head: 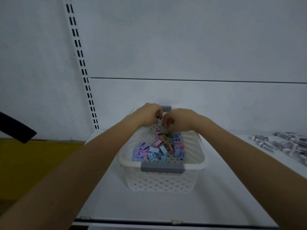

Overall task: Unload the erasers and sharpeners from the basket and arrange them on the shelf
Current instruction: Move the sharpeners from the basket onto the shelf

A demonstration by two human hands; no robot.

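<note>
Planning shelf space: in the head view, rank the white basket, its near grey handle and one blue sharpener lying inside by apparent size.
1. white basket
2. near grey handle
3. blue sharpener, clearly the smallest

left hand [147, 116], right hand [179, 121], sharpeners [159, 150] in basket [157, 181]

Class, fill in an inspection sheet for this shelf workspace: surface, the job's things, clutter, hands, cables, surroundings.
Surface: white shelf.
Job's things: white basket standing on the shelf, pastel sharpeners heaped inside; erasers lying at the far right, blurred.
Clutter: nothing seen.
Hands: left hand grips a blue sharpener; right hand curls its fingers into the heap, grasp unclear.
Cables: nothing seen.
Surroundings: slotted upright at left, white back panel, dark object at the left edge.
</note>
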